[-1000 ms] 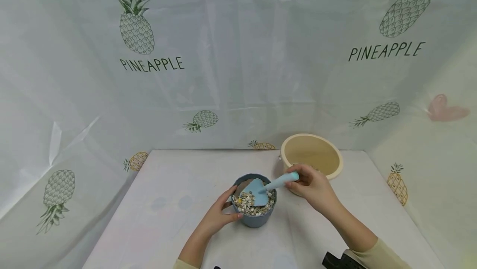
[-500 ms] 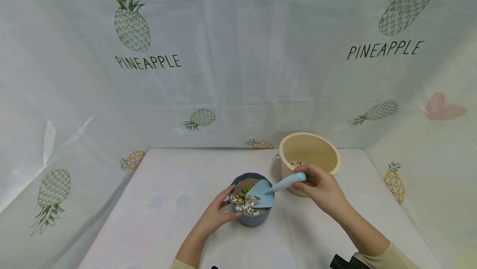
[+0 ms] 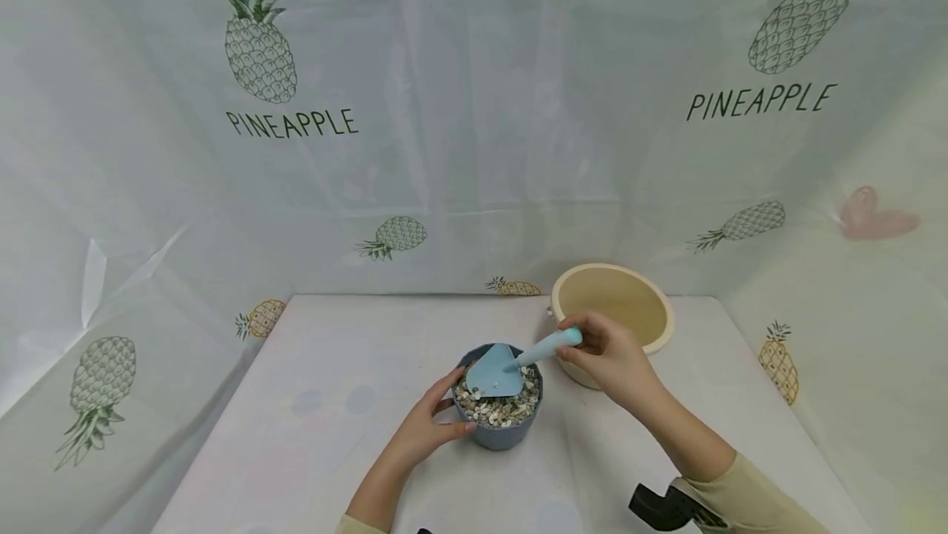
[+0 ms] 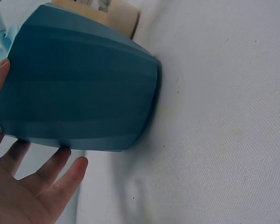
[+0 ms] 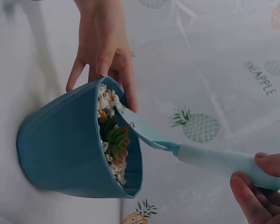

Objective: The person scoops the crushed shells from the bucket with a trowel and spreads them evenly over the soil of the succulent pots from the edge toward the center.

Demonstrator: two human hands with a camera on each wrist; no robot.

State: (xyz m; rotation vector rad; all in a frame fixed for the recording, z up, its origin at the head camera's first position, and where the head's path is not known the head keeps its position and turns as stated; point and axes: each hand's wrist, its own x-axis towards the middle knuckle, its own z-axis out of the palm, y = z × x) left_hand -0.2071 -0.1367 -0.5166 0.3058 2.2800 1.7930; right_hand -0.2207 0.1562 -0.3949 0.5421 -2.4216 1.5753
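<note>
A blue-grey flower pot (image 3: 498, 437) stands upright on the table, filled near its rim with pale gravel (image 3: 511, 412). My left hand (image 3: 422, 434) holds the pot's left side, thumb at the near rim and fingers round the wall. In the right wrist view a small green succulent (image 5: 115, 140) shows among the gravel. My right hand (image 3: 615, 357) pinches the handle end of a light blue trowel (image 3: 494, 373) between thumb and fingers. The trowel's blade lies over the far left of the pot opening, hiding the plant in the head view. A few pebbles cling to the blade.
Behind the pot to the right stands a cream bucket (image 3: 566, 287), partly hidden by my right hand. The table (image 3: 355, 353) has a pale cloth, and a pineapple-print curtain (image 3: 474, 147) hangs behind. A black device (image 3: 670, 508) is on the right wrist.
The trowel first shifts right, uncovering the succulent, then swings back left over it. Gravel that lay on the blade has mostly come off into the pot. The left hand keeps its hold.
</note>
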